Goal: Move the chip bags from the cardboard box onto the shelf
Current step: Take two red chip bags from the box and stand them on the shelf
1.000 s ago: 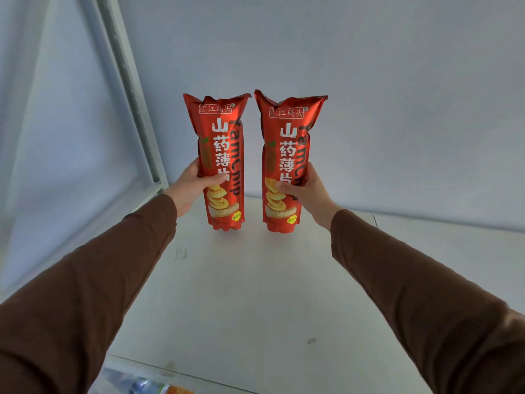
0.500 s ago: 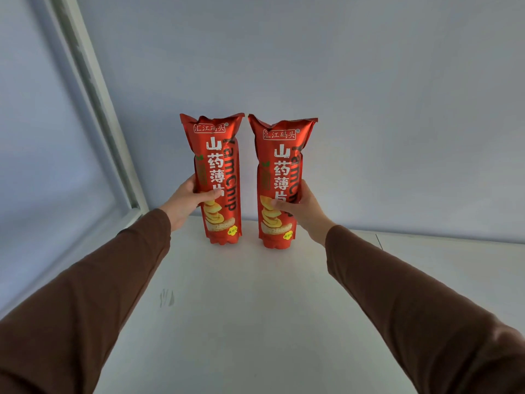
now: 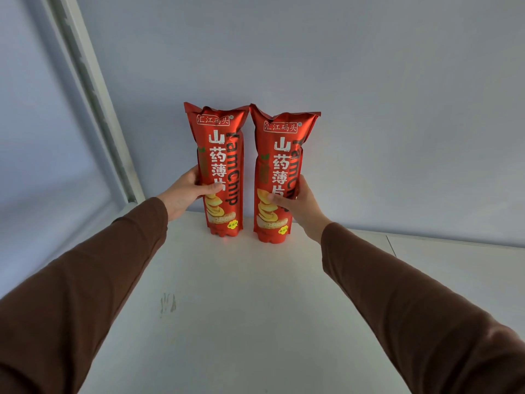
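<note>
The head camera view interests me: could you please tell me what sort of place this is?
Probably a plain white storage or display shelf against a pale wall, perhaps in a shop. A white upright post frames its left side, and two red yam chip bags, left and right, stand at the back.

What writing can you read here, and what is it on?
"汇江码头" in a boxed label atop the left bag and the right bag.
"山药薄片" down the front of both bags.
"YamChip" sideways on the left bag; partly hidden by the right hand on the right bag.
Yellow stickers near both bases: too small to read.
</note>
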Demonstrator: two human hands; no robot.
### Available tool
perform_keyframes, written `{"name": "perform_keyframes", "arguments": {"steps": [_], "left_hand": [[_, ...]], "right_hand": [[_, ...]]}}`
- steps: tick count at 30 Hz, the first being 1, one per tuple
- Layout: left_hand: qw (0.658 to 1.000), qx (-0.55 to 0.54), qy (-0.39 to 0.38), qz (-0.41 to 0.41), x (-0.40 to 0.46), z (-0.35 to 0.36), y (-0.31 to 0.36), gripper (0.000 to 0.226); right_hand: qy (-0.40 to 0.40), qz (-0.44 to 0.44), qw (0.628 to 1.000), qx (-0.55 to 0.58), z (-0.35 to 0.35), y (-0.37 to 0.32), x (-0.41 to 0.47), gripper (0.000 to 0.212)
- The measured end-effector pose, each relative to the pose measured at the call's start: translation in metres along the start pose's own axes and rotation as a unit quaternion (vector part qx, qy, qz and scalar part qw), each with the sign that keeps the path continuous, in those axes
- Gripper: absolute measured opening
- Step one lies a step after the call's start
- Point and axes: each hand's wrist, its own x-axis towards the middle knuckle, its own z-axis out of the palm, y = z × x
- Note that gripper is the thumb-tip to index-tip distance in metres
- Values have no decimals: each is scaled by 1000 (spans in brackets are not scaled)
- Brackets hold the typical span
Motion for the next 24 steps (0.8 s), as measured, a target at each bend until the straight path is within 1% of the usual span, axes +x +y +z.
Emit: {"name": "perform_keyframes", "arguments": {"steps": [14,19,24], "left_hand": [[1000,5,-10,-3,-4,-4,-2,72],[999,39,1,-17,-16,0,0,81],[989,131,15,-63,-34,6,-6,76]], "right_hand": [[-7,21,999,-24,1,3,-2,73],[-12,40,997,-67,0,2,-11,73],[2,76,986,-151,-10,7,-24,79]]}}
